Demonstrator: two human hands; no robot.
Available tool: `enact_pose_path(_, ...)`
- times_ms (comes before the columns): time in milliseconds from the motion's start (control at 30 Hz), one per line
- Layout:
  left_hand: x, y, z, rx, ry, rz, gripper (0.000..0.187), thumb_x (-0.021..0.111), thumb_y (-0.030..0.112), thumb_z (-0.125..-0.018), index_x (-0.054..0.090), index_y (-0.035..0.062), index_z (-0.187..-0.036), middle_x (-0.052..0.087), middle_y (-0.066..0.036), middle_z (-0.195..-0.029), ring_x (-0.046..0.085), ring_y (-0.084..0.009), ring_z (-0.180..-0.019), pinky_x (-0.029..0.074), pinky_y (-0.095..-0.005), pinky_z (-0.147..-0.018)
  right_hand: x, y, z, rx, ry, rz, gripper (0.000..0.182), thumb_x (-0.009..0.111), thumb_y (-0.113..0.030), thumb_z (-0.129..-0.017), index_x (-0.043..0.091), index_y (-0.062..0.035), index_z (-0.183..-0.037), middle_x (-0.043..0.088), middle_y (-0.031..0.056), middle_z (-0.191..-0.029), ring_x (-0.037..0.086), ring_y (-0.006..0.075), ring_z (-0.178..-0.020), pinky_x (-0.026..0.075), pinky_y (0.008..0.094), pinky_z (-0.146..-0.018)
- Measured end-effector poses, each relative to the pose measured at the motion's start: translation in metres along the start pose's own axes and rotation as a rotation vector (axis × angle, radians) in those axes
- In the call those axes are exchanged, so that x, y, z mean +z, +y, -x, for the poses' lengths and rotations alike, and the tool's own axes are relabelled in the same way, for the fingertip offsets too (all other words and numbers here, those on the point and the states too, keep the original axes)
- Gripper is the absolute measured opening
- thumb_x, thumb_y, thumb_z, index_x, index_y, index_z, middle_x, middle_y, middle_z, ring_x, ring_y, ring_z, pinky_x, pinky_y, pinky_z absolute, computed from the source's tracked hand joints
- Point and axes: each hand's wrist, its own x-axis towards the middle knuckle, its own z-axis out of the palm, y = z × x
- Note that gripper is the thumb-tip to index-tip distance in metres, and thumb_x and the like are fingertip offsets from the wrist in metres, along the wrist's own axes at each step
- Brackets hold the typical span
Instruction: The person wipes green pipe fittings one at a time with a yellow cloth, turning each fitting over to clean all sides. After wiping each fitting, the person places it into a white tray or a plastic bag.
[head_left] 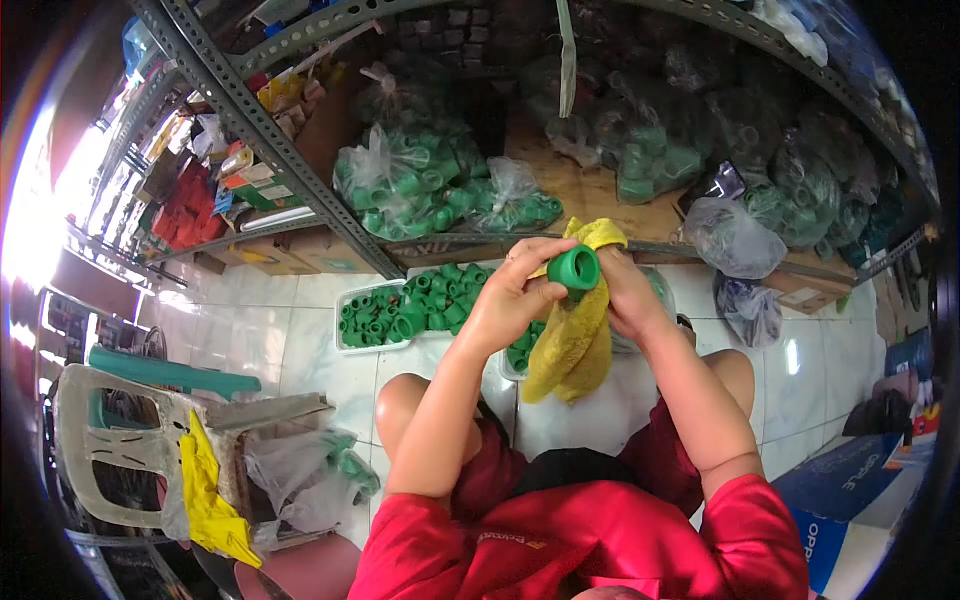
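Observation:
A green plastic pipe fitting (pixel 577 268) is raised in front of me, its round opening turned toward the camera. My left hand (pixel 515 292) grips it from the left side, thumb below and fingers over the top. A yellow cloth (pixel 568 350) hangs down beneath the fitting, with its upper end bunched behind it. My right hand (pixel 632 290) closes on the cloth to the right of the fitting; its fingertips are hidden. Below my hands, a white tray (pixel 376 347) on the floor holds several small green fittings (pixel 440 300).
Clear plastic bags of green fittings (pixel 415 180) fill the lower shelf (pixel 560 170) ahead. A metal shelf post (pixel 290 150) rises at left. A plastic chair (pixel 120 440) with a yellow cloth stands left, and an OPPLE box (pixel 835 480) lies right.

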Motion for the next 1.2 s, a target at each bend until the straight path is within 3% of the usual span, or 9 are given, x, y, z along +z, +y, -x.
enact_pose_path(67, 0.0, -0.008, -0.003, 0.069, 0.028, -0.137, 0.048, 0.054, -0.002, -0.076, 0.045, 0.0066, -0.123, 0.045, -0.005, -0.118, 0.044, -0.0159, -0.109, 0.035, -0.0265, -0.092, -0.004, 0.012, -0.001, 0.021, 0.051, 0.014, 0.03, 0.041, -0.024, -0.087, 0.051, -0.003, -0.108, 0.052, 0.0054, -0.101, 0.051, 0.0125, -0.091, 0.042, 0.0272, -0.079)
enact_pose_path(200, -0.001, -0.012, -0.004, -0.15, 0.095, 0.201, 0.044, 0.05, 0.003, -0.083, 0.04, 0.0037, -0.126, 0.05, -0.004, -0.116, 0.048, -0.0157, -0.104, 0.037, -0.0272, -0.09, -0.023, 0.032, -0.006, -0.044, 0.065, 0.325, 0.041, 0.033, -0.033, -0.09, 0.049, -0.0016, -0.111, 0.052, 0.0063, -0.107, 0.051, 0.0161, -0.095, 0.039, 0.0288, -0.083)
enact_pose_path(333, -0.01, -0.031, -0.005, -0.34, 0.284, 0.701, 0.042, 0.044, 0.013, -0.091, 0.032, 0.005, -0.13, 0.049, -0.006, -0.116, 0.05, -0.0144, -0.103, 0.048, -0.0278, -0.079, 0.004, 0.011, 0.009, -0.121, -0.092, 0.759, 0.04, 0.053, -0.022, -0.085, 0.045, -0.0004, -0.117, 0.051, 0.0064, -0.112, 0.048, 0.0144, -0.104, 0.037, 0.0278, -0.089)
enact_pose_path(567, -0.02, -0.021, -0.008, -0.102, 0.311, 0.949, 0.045, 0.034, 0.007, -0.092, 0.021, 0.0146, -0.134, 0.04, -0.014, -0.125, 0.045, -0.0275, -0.113, 0.043, -0.0394, -0.091, -0.013, 0.022, 0.0, -0.103, 0.028, 0.347, 0.036, 0.057, -0.015, -0.082, 0.047, -0.0031, -0.115, 0.051, 0.0041, -0.112, 0.049, 0.0134, -0.101, 0.039, 0.0275, -0.086)
enact_pose_path(700, -0.014, -0.023, -0.008, -0.052, 0.273, 1.024, 0.042, 0.035, 0.008, -0.092, 0.023, 0.0139, -0.132, 0.039, -0.014, -0.126, 0.043, -0.0275, -0.115, 0.039, -0.041, -0.094, -0.018, 0.022, -0.001, -0.134, 0.047, 0.329, 0.031, 0.056, -0.011, -0.083, 0.048, -0.0037, -0.113, 0.052, 0.0029, -0.11, 0.05, 0.0123, -0.098, 0.04, 0.027, -0.085)
enact_pose_path(867, -0.007, -0.029, -0.007, -0.015, 0.053, 1.268, 0.05, 0.048, 0.021, -0.088, 0.026, 0.0132, -0.132, 0.033, -0.018, -0.132, 0.041, -0.0304, -0.117, 0.036, -0.0408, -0.098, 0.004, 0.007, 0.01, -0.502, -0.041, 0.695, 0.037, 0.059, -0.01, -0.08, 0.049, -0.0031, -0.115, 0.053, 0.005, -0.109, 0.05, 0.0143, -0.099, 0.04, 0.0284, -0.086)
enact_pose_path(967, -0.003, -0.021, -0.007, -0.005, 0.06, 1.158, 0.054, 0.052, 0.022, -0.085, 0.027, 0.0124, -0.132, 0.031, -0.019, -0.134, 0.04, -0.0293, -0.118, 0.035, -0.0393, -0.098, -0.006, 0.018, 0.007, -0.407, -0.007, 0.418, 0.038, 0.06, -0.01, -0.08, 0.048, -0.0035, -0.115, 0.052, 0.0054, -0.111, 0.05, 0.0145, -0.1, 0.04, 0.0289, -0.086)
enact_pose_path(1100, -0.003, -0.024, -0.008, -0.001, 0.057, 1.099, 0.056, 0.055, 0.021, -0.084, 0.028, 0.0097, -0.132, 0.033, -0.017, -0.133, 0.04, -0.0265, -0.118, 0.035, -0.0366, -0.098, -0.025, 0.026, 0.002, -0.372, 0.028, 0.543, 0.035, 0.051, -0.013, -0.086, 0.043, -0.003, -0.119, 0.05, 0.0071, -0.115, 0.049, 0.0171, -0.104, 0.038, 0.0296, -0.089)
enact_pose_path(1200, -0.001, -0.022, -0.006, -0.02, 0.131, 0.971, 0.056, 0.059, 0.017, -0.082, 0.031, 0.0073, -0.13, 0.04, -0.012, -0.13, 0.043, -0.0214, -0.114, 0.035, -0.0333, -0.096, -0.02, 0.024, 0.002, -0.281, 0.017, -0.001, 0.035, 0.047, -0.018, -0.089, 0.042, -0.0038, -0.12, 0.05, 0.0078, -0.116, 0.049, 0.0189, -0.106, 0.039, 0.0315, -0.091)
